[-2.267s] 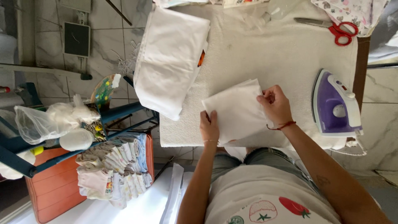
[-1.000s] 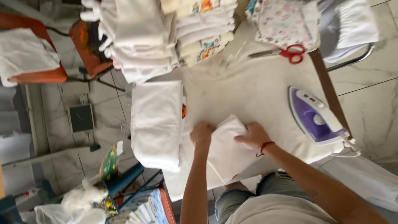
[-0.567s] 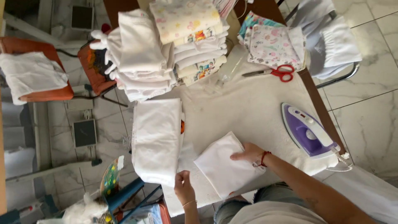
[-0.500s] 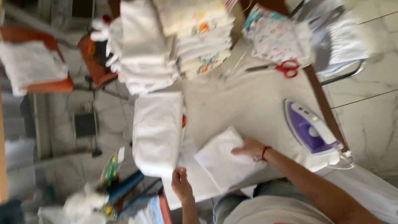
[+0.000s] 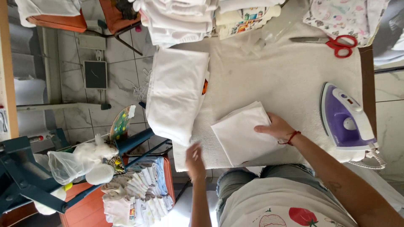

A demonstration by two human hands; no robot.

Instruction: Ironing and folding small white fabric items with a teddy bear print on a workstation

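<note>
- The right hand (image 5: 275, 127) lies flat, palm down, fingers spread and together on nothing, pressing the right edge of a folded white square cloth (image 5: 242, 134); a red string bracelet (image 5: 292, 137) circles its wrist, and the forearm runs off toward five o'clock.
- The left hand (image 5: 195, 156) hovers at the near edge of the white towel-covered table (image 5: 277, 75), at eight o'clock from the cloth, clear of it; it is blurred, fingers loosely apart and holding nothing.
- The folded white square cloth is smooth, tilted with one corner toward twelve o'clock, lying near the table's front edge.
- At nine o'clock from it lies a long folded white sheet (image 5: 176, 92), hanging over the table's left side.
- At three o'clock rests a purple and white steam iron (image 5: 346, 120), flat on the table.
- At one o'clock, well apart, lie red-handled scissors (image 5: 336, 43).
- At twelve o'clock, stacks of folded white and printed cloths (image 5: 189, 19) sit at the far edge.
- At eight o'clock, below table level, an orange crate of rolled small garments (image 5: 139, 193) stands beside a clear plastic bag (image 5: 69, 164).
</note>
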